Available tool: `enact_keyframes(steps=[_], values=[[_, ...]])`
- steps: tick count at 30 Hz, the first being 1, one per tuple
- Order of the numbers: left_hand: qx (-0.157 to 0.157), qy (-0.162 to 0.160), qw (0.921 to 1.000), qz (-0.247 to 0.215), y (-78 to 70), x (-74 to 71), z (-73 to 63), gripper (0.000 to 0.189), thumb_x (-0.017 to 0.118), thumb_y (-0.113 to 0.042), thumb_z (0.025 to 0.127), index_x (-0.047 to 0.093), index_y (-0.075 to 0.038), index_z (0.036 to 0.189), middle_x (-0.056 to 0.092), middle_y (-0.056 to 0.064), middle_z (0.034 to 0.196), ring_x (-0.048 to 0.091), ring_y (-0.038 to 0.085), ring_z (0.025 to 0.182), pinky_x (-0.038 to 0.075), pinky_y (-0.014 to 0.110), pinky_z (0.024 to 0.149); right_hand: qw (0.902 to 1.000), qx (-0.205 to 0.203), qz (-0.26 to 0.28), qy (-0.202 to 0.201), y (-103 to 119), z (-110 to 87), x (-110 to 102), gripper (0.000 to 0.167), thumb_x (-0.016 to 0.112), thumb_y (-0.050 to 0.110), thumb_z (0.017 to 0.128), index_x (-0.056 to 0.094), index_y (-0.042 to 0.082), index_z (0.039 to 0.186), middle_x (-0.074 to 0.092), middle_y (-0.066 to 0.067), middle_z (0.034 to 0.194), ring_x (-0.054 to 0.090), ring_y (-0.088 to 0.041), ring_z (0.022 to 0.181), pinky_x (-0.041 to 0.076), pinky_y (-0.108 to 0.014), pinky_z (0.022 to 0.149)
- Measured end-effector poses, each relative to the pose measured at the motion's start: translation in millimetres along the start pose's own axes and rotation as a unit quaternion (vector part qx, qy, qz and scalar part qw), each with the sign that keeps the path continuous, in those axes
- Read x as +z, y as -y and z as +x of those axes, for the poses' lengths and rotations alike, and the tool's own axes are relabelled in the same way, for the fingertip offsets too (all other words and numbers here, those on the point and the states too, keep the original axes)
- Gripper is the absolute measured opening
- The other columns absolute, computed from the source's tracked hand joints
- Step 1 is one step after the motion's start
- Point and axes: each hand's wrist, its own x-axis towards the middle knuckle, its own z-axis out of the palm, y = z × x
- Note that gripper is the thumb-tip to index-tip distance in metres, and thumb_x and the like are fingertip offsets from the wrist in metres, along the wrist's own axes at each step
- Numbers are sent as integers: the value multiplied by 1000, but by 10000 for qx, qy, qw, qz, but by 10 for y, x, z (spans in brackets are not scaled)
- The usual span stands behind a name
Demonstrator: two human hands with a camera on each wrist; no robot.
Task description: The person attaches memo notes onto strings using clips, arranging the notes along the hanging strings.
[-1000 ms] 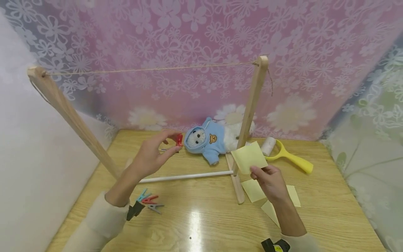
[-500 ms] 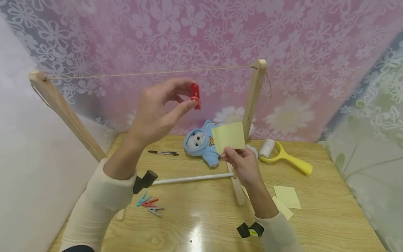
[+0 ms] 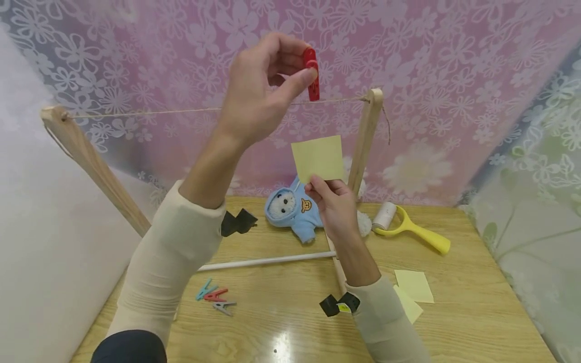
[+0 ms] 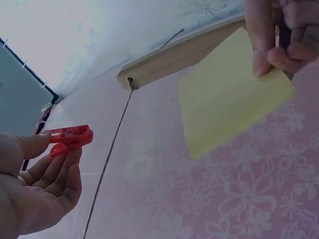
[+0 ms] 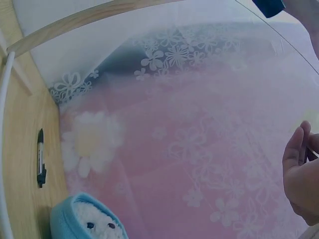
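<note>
High in the head view my left hand point(image 3: 265, 88) pinches a red clothespin point(image 3: 312, 75) between thumb and fingers. Its lower end overlaps the string point(image 3: 195, 109) in that view, while the left wrist view shows the clothespin point(image 4: 72, 138) beside the string point(image 4: 110, 154). Lower and to the right, my right hand point(image 3: 335, 206) pinches a yellow sticky note point(image 3: 319, 157) by its bottom edge. The note hangs in the air below the string, in front of the right wooden post point(image 3: 365, 141) and the plush toy point(image 3: 295, 209).
Teal, red and grey clothespins point(image 3: 215, 295) lie at the left front of the table. More sticky notes point(image 3: 414, 286) lie at the right, near a yellow-handled lint roller point(image 3: 415, 229). A white rod point(image 3: 268, 261) joins the posts low down. A pen point(image 5: 41, 158) lies behind it.
My left hand has risen and moved right with the red clothespin, from near the toy up to the string. My right hand has brought the sticky note up and to the left.
</note>
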Motion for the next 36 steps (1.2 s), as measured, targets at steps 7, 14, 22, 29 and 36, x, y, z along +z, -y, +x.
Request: enact_keyframes(steps=[7,14,22,29,36], values=[[-361,-59,9981,-486,63,75,95,19,66,-3,87,61,4,103,65,11,94,63,16,82,50,21,72,9995,-127,303,17,14,81,154,27,52,-7,92,71,6,79,68,-2,75,66,-11,70,57,-20,73],[-594,-67,9979,-236,66,80,119,16,68,-4,86,63,2,100,67,11,94,63,15,78,51,21,74,9986,-283,434,77,55,157,298,29,51,-8,92,72,7,79,68,-3,76,65,-11,69,56,-20,73],[-645,178,9977,52,93,107,77,15,66,-7,88,63,1,100,67,9,93,63,14,76,51,21,73,9962,-381,784,-40,104,190,340,30,51,-8,92,71,5,75,68,-3,73,65,-11,66,57,-20,68],[-734,303,9968,11,94,122,64,16,68,-7,86,63,1,99,67,10,93,65,16,77,54,21,77,9955,-397,855,39,142,182,346,32,49,-9,93,72,5,76,69,-3,73,65,-11,66,56,-20,68],[-611,480,9969,115,112,160,86,18,68,-6,87,63,2,102,67,10,96,65,12,79,54,18,78,9954,-471,832,90,179,194,317,27,52,-7,92,72,5,78,69,-3,76,64,-11,67,56,-21,69]])
